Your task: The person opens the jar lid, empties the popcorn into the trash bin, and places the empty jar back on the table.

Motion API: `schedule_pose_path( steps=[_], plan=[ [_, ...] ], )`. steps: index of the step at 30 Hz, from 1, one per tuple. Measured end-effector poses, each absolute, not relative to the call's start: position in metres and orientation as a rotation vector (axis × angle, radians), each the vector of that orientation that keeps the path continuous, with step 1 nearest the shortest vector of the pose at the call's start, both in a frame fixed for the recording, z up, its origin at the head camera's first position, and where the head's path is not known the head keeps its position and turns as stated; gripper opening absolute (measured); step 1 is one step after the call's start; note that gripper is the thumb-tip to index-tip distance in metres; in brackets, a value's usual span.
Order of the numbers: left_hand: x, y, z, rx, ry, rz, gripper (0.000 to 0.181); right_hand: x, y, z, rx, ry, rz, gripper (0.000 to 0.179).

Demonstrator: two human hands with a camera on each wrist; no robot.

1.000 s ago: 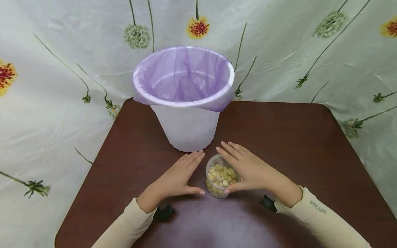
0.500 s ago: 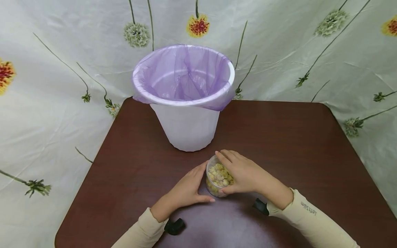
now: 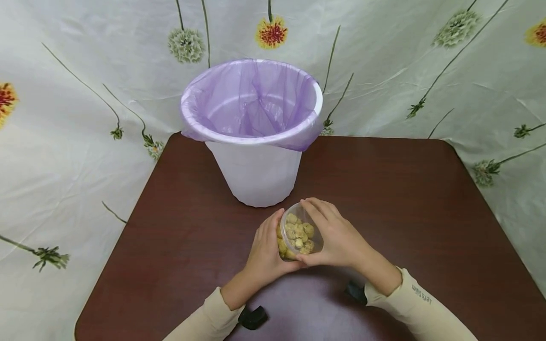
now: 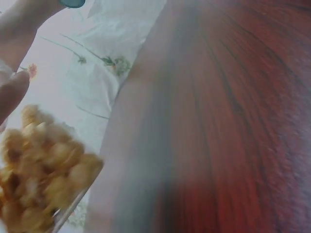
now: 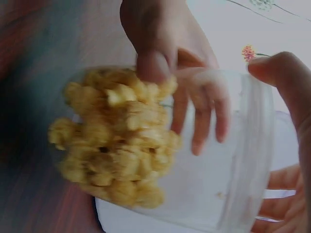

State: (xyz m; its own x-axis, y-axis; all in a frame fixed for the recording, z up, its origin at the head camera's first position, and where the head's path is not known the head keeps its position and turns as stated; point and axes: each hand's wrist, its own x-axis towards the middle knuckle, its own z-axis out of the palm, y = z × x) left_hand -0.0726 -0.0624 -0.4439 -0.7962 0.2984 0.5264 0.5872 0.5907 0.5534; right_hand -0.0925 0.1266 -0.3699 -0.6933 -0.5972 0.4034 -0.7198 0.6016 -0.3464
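1. Head view: the clear tub (image 3: 301, 212) is between the left hand (image 3: 268, 251) and the right hand (image 3: 337, 237), on the near side of the bin (image 3: 256, 175). It is tilted; I can't tell whether its base touches the counter (image 3: 384, 189).

2. The left hand grips the tub's lower body, thumb on one side and fingers on the other, presumably to steady the weight.

3. The right hand holds the rim end, thumb and fingers spread across it; a wide span seems to suit so round an edge (whether the mouth is covered, I honestly can't make out).

4. In the right wrist view the popcorn (image 5: 121, 141) is heaped toward the base, leaving the rim end mostly bare and probably lighter.

5. Behind, the bin stands upright, its purple liner (image 3: 256, 90) folded over the rim, likely so it won't slip inside.
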Motion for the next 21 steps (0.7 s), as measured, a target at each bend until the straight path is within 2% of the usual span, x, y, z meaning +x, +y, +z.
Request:
schedule_pose_path(
  steps=[13,21],
  plan=[
    [-0.087,-0.070,-0.433,-0.828,-2.205,-0.686,0.098,-0.094,0.130,-0.378,1.177,-2.480,0.722,0.105],
    [-0.089,-0.076,-0.433,-0.886,-2.248,-0.641,0.096,-0.099,0.136,-0.376,1.401,-2.432,0.533,0.099]
  ],
)
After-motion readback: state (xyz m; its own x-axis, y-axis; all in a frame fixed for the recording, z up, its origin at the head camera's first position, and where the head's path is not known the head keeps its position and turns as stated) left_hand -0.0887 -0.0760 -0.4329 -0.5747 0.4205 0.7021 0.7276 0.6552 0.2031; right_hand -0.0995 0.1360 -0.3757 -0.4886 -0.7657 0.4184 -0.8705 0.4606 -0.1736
